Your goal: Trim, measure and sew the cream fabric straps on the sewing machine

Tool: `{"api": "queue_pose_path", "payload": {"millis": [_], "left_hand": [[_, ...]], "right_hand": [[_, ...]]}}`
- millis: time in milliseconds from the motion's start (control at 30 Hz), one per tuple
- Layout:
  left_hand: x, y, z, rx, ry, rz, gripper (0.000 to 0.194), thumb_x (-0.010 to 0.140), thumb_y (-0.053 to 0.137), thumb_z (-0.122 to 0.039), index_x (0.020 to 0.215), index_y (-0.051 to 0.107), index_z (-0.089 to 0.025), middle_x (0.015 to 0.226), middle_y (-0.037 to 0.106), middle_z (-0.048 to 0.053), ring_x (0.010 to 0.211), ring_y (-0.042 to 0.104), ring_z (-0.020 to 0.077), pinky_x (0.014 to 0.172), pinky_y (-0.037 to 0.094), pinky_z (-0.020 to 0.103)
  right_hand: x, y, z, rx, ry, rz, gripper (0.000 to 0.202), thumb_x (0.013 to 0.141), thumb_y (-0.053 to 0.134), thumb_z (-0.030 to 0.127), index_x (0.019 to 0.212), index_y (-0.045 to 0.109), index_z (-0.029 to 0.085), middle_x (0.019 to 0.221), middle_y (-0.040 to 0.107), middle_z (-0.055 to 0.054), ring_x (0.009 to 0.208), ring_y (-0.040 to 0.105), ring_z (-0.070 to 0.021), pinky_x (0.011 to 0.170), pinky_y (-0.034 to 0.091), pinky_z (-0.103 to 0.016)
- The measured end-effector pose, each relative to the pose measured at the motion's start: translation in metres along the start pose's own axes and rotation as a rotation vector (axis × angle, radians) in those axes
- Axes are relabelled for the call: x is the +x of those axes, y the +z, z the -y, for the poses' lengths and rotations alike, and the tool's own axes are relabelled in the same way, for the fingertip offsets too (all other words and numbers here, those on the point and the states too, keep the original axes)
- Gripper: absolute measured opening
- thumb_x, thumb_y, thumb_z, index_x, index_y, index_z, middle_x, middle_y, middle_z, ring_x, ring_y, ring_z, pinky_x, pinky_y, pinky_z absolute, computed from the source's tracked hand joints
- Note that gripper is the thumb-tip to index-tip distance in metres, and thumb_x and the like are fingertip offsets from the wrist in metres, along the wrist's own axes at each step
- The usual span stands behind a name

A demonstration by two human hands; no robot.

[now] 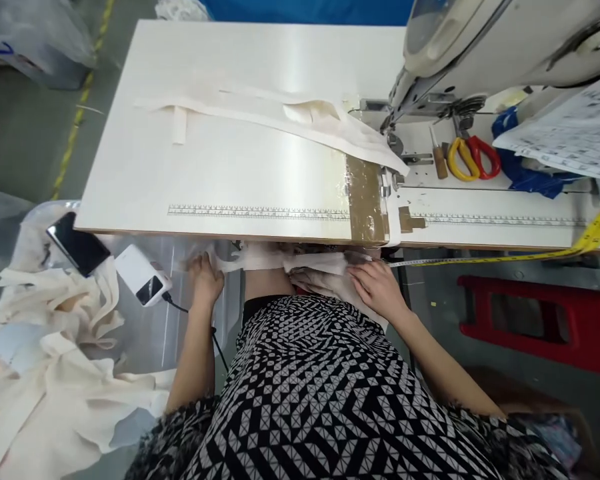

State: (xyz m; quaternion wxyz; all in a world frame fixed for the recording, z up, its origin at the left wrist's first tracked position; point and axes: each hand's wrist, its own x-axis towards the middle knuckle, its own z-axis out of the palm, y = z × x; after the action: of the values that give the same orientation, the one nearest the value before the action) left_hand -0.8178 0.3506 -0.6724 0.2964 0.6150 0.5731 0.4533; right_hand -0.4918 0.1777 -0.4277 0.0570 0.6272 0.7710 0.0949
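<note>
Below the front edge of the white sewing table (240, 167), a pale strip of fabric (315, 262) stretches across my lap. My left hand (206, 277) is closed on the strip's left end, its fingertips blurred. At the other end my right hand (377, 287) pinches the same strip, with more pale fabric hanging beneath. On the tabletop a long cream fabric piece (280, 123) lies with its right end beside the needle area of the sewing machine (480, 40).
Yellow-and-red scissors (463, 160) and a wooden-handled tool (439, 162) lie right of the needle. A yellow tape measure (597, 230) hangs at the front edge. Left are a phone (79, 244), a power bank (143, 275) and cream fabric (80, 400); right, a red stool (520, 320).
</note>
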Motion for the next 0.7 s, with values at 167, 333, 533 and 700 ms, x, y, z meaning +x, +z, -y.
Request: {"api": "queue_pose_path", "payload": {"millis": [167,333,533,700], "left_hand": [[-0.021,-0.008,-0.066,-0.107,0.214,0.017,0.042,0.09,0.045,-0.029,0.127,0.056,-0.015,0.121,0.063,0.018,0.115,0.057,0.033,0.101,0.048,0.051],[-0.028,-0.002,-0.143,-0.323,0.392,0.492,0.037,0.095,0.042,-0.031,0.124,0.062,-0.021,0.112,0.07,0.01,0.103,0.065,0.026,0.09,0.056,0.041],[-0.03,0.038,-0.185,-0.344,0.419,0.933,0.037,0.093,0.044,-0.026,0.121,0.066,-0.016,0.119,0.07,0.012,0.099,0.069,0.024,0.088,0.055,0.035],[-0.032,0.047,-0.213,-0.369,0.493,1.011,0.044,0.093,0.045,-0.023,0.136,0.056,-0.018,0.099,0.074,0.008,0.084,0.07,0.0234,0.083,0.055,0.035]], "right_hand": [[-0.019,0.011,0.004,0.014,0.13,0.071,0.03,0.1,0.042,0.033,0.11,0.065,0.017,0.105,0.068,-0.011,0.1,0.06,-0.0272,0.084,0.044,-0.039],[-0.023,0.028,-0.003,-0.029,0.307,0.083,0.031,0.1,0.042,0.037,0.105,0.064,0.015,0.102,0.066,-0.014,0.096,0.059,-0.0297,0.079,0.042,-0.038],[-0.004,0.032,-0.004,0.008,0.325,0.119,0.022,0.096,0.049,0.033,0.089,0.063,0.018,0.087,0.068,-0.009,0.088,0.062,-0.0266,0.076,0.041,-0.034],[-0.005,-0.002,0.017,0.033,0.264,0.051,0.034,0.103,0.032,0.032,0.099,0.063,0.019,0.099,0.069,-0.009,0.089,0.064,-0.0224,0.072,0.043,-0.03]]}}
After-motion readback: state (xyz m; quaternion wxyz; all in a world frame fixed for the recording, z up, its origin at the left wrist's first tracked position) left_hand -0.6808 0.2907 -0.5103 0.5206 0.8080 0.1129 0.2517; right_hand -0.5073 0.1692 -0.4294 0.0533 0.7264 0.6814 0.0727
